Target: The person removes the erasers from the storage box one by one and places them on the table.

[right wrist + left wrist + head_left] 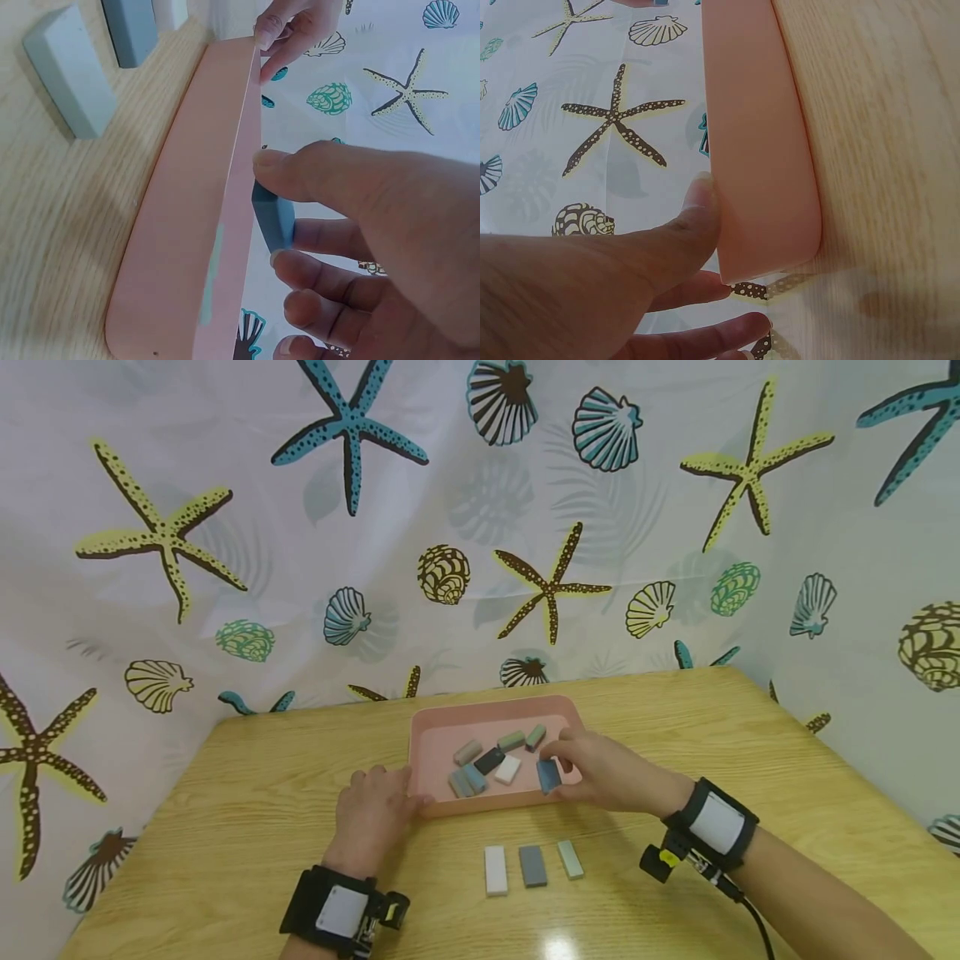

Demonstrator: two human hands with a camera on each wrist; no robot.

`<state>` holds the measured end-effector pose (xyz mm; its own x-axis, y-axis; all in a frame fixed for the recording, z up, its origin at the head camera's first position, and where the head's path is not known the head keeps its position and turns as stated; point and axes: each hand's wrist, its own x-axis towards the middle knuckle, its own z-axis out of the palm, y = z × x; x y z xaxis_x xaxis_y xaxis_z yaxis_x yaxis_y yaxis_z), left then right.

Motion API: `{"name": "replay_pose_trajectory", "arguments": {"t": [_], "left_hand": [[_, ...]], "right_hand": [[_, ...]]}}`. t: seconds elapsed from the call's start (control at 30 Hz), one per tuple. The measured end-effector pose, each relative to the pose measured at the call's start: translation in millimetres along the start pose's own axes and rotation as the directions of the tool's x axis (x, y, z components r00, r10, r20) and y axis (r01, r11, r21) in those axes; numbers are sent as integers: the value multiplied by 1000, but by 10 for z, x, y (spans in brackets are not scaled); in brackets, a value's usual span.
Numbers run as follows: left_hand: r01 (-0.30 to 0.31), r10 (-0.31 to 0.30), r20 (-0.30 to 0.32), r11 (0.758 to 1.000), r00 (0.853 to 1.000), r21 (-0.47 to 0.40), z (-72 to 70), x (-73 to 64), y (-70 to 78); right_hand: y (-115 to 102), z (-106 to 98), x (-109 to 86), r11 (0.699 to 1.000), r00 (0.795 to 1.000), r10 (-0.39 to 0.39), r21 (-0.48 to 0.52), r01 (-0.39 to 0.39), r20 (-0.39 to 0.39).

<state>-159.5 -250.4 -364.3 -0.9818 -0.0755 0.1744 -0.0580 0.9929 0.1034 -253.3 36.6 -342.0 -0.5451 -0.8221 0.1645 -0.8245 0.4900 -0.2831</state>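
Note:
A pink tray (495, 807) stands on the table with several small blocks in it. At its front left corner my left hand (375, 814) grips the wall, thumb (701, 206) on the front side. My right hand (603, 768) pinches a blue block (274, 216) between thumb and fingertips, over the tray's right part. Inside lie a black block (490, 761), a white block (507, 769), a beige block (468, 752), two green ones and a blue block (474, 778) beside a grey one. On the table in front are a white block (496, 871), a grey block (533, 866) and a pale green block (570, 859).
The wooden table (285, 752) reaches back to a white cloth (285, 568) printed with starfish and shells. Each wrist wears a black strap with a small camera. A cable (757, 922) runs from the right one along the forearm.

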Motion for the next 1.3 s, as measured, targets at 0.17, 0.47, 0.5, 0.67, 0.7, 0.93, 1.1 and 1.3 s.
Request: {"name": "replay_pose_trajectory", "arguments": {"t": [0.17,0.47,0.5,0.67,0.7,0.93,1.1,1.3], "left_hand": [[5,-5,9,1000,1000,2,-9,-8,-3],[4,-4,-1,1000,1000,-12,1,-13,-22],[4,-4,-1,1000,1000,-12,0,-12,-22],[4,-4,2,1000,1000,-7,0,-2,-19],[4,-4,3,1000,1000,-4,0,0,-18],[-2,2,-3,1000,1000,7,9,6,-12],[-3,3,-4,1000,1000,5,20,8,-11],[5,-5,3,1000,1000,0,20,16,-7]], "right_hand": [[-10,-11,-85,1000,1000,-24,-2,24,-2],[-26,5,-228,1000,999,-1,-2,1,45],[-25,10,-246,1000,999,1,-2,-1,49],[-17,26,-334,1000,998,-10,8,10,65],[-11,30,-348,1000,998,-15,6,14,69],[7,54,-429,999,989,5,49,-12,151],[6,71,-485,997,978,27,61,-41,208],[9,99,-550,997,970,32,60,-47,239]]}}
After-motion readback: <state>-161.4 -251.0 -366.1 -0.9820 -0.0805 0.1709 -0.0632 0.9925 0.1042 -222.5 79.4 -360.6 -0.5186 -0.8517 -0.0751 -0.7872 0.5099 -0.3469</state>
